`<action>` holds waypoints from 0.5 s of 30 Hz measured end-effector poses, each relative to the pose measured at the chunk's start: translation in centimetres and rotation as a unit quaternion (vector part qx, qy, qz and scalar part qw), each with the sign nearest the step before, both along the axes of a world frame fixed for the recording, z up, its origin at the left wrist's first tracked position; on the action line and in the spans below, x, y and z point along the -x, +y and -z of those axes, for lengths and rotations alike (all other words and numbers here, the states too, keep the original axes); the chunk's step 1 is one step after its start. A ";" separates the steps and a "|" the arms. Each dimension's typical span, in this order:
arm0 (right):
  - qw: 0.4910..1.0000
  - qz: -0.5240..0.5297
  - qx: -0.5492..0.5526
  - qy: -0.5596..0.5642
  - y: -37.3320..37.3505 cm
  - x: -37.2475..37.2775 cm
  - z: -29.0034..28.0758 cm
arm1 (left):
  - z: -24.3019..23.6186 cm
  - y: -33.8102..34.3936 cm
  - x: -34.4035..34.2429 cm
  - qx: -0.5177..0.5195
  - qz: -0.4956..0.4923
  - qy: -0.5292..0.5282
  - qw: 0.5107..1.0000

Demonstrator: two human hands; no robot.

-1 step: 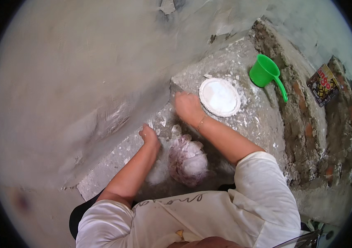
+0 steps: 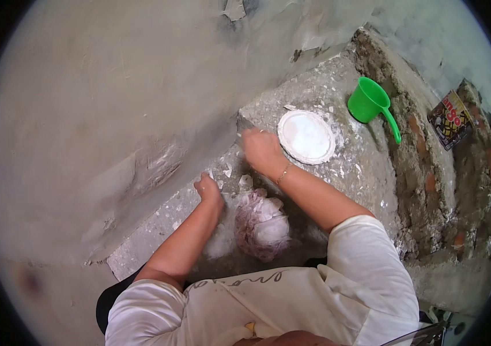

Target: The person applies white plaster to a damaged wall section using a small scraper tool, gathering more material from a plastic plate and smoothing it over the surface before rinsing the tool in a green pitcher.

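My left hand (image 2: 209,188) is closed at the edge of the speckled step, beside the plastered wall. What it holds, if anything, is hidden. My right hand (image 2: 261,152) is also closed, fingers curled down close to the wall's corner; anything in its grip is too small to make out. To the right of that hand lies a round white lid or plate (image 2: 307,137), coated in white. Between my forearms rests a crumpled, translucent plastic bag (image 2: 263,226) with a purplish tint and white contents. Small white flakes (image 2: 227,169) lie between my hands.
A green dipper with a long handle (image 2: 367,101) stands at the far right of the step (image 2: 337,190). Rough steps with exposed brick (image 2: 424,173) lie beyond it, bearing a dark printed packet (image 2: 450,120). The grey wall (image 2: 113,115) borders the left.
My right hand has shifted very slightly, its fingers drawn a little toward the wall. The left hand is nearly unmoved.
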State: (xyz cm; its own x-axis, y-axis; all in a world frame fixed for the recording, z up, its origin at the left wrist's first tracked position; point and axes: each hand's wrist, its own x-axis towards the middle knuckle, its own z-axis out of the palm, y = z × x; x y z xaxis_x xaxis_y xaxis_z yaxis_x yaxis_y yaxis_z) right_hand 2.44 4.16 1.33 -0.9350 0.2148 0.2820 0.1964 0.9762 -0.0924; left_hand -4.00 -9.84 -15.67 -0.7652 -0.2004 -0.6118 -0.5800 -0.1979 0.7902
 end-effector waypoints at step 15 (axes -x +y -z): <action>0.860 0.277 0.422 0.074 19.3 -10.9 -6.4 | -15.1 5.9 -5.9 0.289 0.434 0.589 0.617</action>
